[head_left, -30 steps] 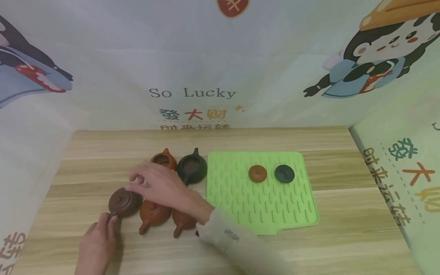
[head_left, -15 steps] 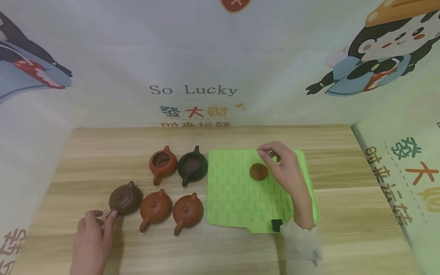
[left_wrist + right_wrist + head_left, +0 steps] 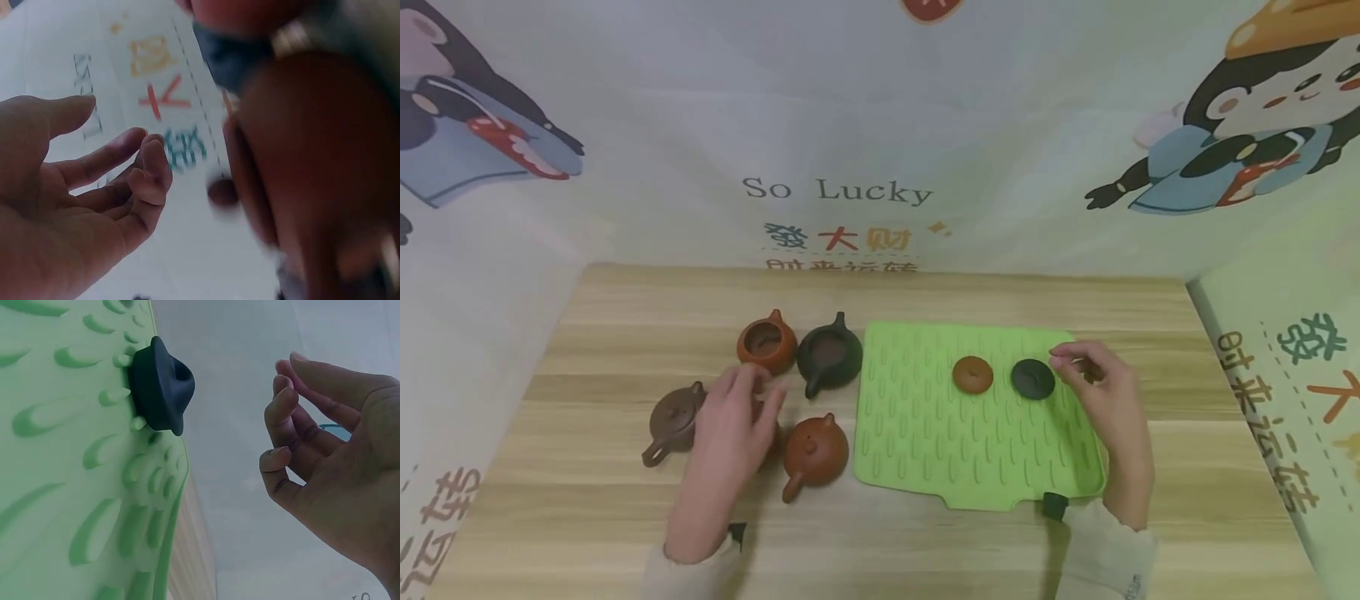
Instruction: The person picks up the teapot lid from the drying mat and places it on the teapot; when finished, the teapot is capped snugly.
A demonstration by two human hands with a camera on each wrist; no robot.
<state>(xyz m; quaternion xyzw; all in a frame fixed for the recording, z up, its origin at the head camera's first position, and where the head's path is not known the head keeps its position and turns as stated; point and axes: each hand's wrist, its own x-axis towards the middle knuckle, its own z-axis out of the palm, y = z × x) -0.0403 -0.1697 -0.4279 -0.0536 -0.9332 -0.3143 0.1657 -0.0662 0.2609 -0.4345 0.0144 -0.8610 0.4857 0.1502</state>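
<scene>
My left hand (image 3: 730,425) hovers over the front row of small clay teapots, fingers loosely bent and holding nothing. It mostly hides one reddish teapot. To its left sits a lidded dark brown teapot (image 3: 672,419); to its right, a lidded reddish-brown teapot (image 3: 816,452). Behind them stand a lidless orange teapot (image 3: 781,352) and a lidless black teapot (image 3: 842,357). My right hand (image 3: 1112,404), also holding nothing, is just right of the black lid (image 3: 1032,379) on the green mat (image 3: 917,433). In the right wrist view, a gap separates the black lid (image 3: 161,387) from my fingers (image 3: 287,419).
An orange-brown lid (image 3: 973,375) lies on the mat, left of the black one. The wooden tabletop (image 3: 880,550) is enclosed by printed cloth (image 3: 850,108) at the back and sides. A blurred reddish teapot (image 3: 325,150) looms close in the left wrist view.
The right hand has gone from the teapots across to the mat's right side. My left hand has left the dark brown teapot's handle and moved right over the neighbouring teapot.
</scene>
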